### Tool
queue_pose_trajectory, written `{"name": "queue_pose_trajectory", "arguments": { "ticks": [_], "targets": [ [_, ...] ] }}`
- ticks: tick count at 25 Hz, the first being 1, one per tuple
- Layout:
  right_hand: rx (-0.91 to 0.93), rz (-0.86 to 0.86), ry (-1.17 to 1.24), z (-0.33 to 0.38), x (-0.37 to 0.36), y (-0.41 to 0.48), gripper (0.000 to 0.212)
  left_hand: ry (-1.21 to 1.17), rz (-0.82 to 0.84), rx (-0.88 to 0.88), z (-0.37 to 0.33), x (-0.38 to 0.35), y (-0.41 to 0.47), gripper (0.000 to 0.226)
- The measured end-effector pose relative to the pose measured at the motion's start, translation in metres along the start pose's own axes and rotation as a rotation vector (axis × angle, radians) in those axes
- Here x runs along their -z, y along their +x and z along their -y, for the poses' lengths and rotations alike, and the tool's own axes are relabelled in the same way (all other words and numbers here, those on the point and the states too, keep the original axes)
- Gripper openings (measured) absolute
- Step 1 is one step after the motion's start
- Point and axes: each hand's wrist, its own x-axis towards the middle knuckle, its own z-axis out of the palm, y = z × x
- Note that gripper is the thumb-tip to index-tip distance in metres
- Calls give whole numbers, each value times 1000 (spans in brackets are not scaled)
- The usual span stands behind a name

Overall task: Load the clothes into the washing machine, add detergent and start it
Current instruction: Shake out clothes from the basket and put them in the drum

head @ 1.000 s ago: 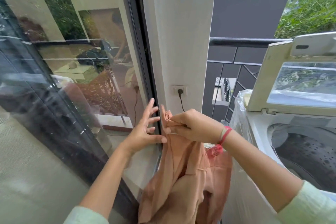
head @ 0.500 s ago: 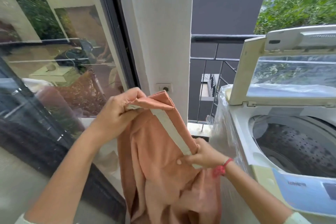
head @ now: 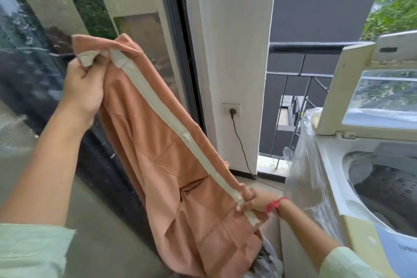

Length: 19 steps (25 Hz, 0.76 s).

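A peach-orange garment with a pale band along its edge hangs stretched between my hands. My left hand grips its upper corner, raised high at the left. Low in the middle, my right hand, with a red thread on the wrist, pinches the pale band. The white top-loading washing machine stands at the right with its lid raised, the perforated drum open to view. More grey-white clothing shows below the garment.
A plastic cover wraps the machine's left side. A wall socket with a black cable plugged in sits on the white pillar. A dark glass sliding door fills the left; a black balcony railing is behind.
My left hand took hold of the garment's top corner and lifted it up and left, while my right hand slid down along the pale band, spreading the cloth out.
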Motion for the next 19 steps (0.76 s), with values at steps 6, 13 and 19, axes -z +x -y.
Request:
{"name": "queue_pose_trajectory", "arguments": {
  "ticks": [6, 13, 19],
  "targets": [
    [892, -647, 816, 100, 89, -110, 31, -236, -383, 264, 128, 44, 47, 69],
    [665, -894, -31, 107, 43, -38, 37, -366, -390, 418, 51, -89, -77, 29],
    [842, -846, 325, 124, 29, -46, 32, -226, 22, 379, 60, -125, -142, 34]
  ]
}}
